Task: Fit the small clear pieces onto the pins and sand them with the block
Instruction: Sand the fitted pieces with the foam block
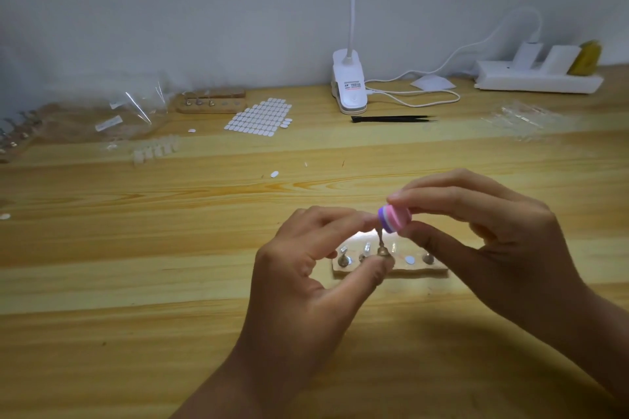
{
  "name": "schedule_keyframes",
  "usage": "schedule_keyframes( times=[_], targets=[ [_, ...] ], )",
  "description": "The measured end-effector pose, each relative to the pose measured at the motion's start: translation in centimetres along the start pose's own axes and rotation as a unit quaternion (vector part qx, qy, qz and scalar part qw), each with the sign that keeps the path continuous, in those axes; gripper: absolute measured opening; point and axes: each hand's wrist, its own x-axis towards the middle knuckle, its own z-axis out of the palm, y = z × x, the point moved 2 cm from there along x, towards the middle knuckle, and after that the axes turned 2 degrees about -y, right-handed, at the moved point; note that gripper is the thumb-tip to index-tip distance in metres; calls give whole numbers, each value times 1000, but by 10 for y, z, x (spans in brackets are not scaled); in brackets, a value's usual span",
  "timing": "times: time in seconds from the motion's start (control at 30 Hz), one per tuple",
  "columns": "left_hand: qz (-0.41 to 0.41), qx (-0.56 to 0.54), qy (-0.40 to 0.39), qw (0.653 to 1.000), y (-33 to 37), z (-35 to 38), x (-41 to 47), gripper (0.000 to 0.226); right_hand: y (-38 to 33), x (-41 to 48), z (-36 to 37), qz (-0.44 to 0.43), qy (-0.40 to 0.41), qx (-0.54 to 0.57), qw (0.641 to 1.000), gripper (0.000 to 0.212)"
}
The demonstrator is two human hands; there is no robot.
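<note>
A person's left hand [306,269] pinches a slim metal pin [380,243] upright just above a wooden holder [439,270] on the pale pine tabletop [136,248]. The thumb is at the pin's bell-shaped foot and the forefinger is curled over its top. The right hand [493,235] holds a small block [394,218], with its fingers [442,204] clamped across the top and the thumb underneath. The block's end face is against the tip of the pin.

The block is short and thick, banded in purple, white and pink. Whatever sits on the tip of the held pin is hidden between the forefinger and the block.

Behind the hands, small clear pieces [367,247] stand on other pins in the holder, and a white oval sticker [410,259] lies flat between two of them.

Farther back on the tabletop are a sheet of white oval stickers [262,117], black tweezers [391,118] and a white clip lamp [349,85].
</note>
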Motion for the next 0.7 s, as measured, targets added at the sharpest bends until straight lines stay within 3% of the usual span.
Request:
schedule_keyframes(
  times=[0.7],
  targets=[
    [21, 13, 12, 1000, 3, -1, -1, 36, -13, -3, 5, -25, 38, 54, 998, 20]
  ],
)
